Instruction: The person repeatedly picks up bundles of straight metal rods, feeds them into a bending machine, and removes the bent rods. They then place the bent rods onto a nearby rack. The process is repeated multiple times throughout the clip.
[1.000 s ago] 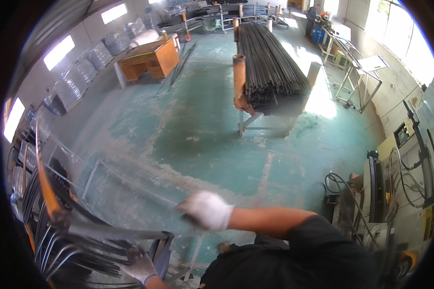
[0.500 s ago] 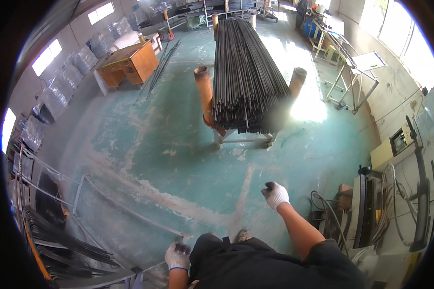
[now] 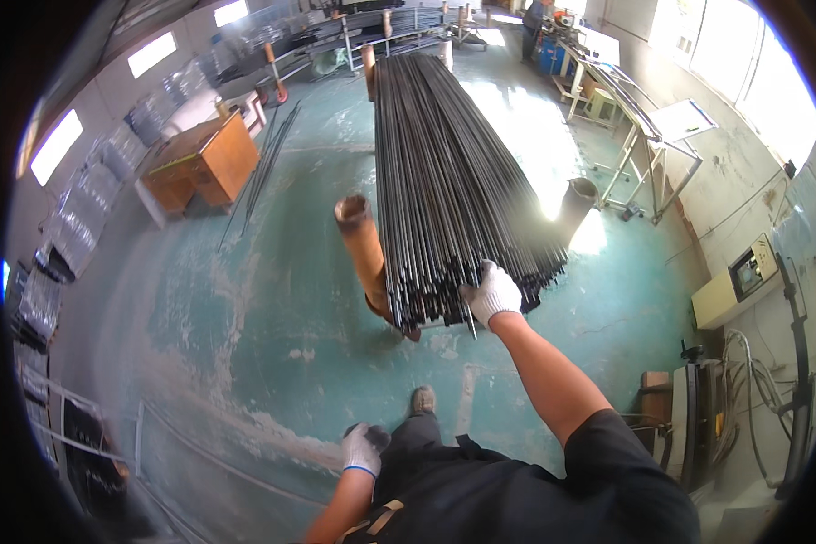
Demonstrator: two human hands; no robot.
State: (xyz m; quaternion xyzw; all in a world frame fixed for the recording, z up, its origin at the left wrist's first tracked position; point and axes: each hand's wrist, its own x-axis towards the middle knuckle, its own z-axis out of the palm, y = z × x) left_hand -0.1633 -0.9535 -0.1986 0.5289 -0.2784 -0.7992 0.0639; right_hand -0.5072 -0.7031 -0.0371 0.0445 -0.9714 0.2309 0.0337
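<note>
Here, the gloved right hand closes its fingers around the end of one thin steel rod at the near face of a long bundle of dark rods, which lies on a rack between two orange posts. The gloved left hand hangs loosely curled and empty by the hip, above the green floor.

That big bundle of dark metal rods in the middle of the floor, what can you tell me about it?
The bundle of rods is a long, dense stack of thin, dark, straight metal bars, lying level and running away from the person. It rests in a rack between upright orange posts, above a worn green floor. Sunlight glares beside its right edge. The cut ends face the person, whose gloved right hand grips a rod at the near end.
</note>
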